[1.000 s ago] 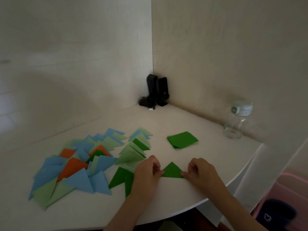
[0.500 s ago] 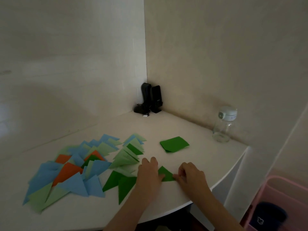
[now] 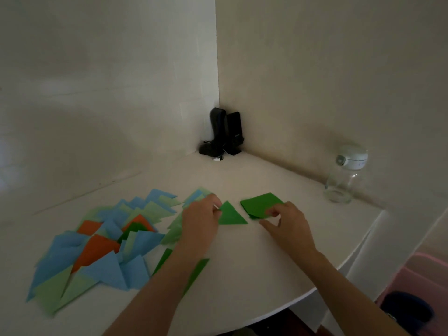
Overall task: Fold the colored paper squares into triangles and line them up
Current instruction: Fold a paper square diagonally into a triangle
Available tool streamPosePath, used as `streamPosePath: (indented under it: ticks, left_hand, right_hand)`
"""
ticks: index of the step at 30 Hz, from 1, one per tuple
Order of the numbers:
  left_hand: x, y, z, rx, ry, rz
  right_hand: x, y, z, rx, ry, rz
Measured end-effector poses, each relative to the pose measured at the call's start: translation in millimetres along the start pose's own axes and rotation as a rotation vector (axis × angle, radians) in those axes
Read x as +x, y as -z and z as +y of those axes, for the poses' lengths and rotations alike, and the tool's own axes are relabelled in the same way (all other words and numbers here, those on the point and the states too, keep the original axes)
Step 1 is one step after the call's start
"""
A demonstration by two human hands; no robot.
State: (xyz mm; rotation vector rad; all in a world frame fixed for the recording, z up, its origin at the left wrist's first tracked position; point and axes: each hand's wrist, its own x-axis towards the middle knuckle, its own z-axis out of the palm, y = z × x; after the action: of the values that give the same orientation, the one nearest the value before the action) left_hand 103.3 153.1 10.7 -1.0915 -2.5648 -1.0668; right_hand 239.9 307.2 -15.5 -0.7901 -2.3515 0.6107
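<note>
Many folded triangles [image 3: 101, 251] heaped on white table [image 3: 254, 275], left side. Small stack of green squares [image 3: 261, 204] further right, under right hand [image 3: 288, 221], fingers curled, pinching top sheet. Dark green triangle [image 3: 230, 214] pinched at corner by left hand [image 3: 201, 219]. Best set down flat, touching the row's end, edges even.

Plain dark green folded triangle [image 3: 230, 214], dark green square stack [image 3: 260, 204], spread of sky blue, pale green, orange and dark green triangles [image 3: 101, 243], white desk [image 3: 242, 275], black speakers [image 3: 226, 132], clear bottle [image 3: 344, 178] with pale lid, pink bin [image 3: 417, 275].
</note>
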Motion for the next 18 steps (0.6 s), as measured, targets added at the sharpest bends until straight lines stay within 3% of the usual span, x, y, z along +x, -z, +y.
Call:
streamPosePath:
  ticks: [7,18]
  left_hand:
    - [45.9,-11.0,-25.4,0.043,0.035,0.002]
    - [48.8,-21.2,-26.1,0.298,-0.041,0.038]
  right_hand:
    - [14.8,-17.0,-7.5,-0.101,-0.050,-0.097]
    - [14.2,-16.4,-5.0,-0.135,-0.002,0.037]
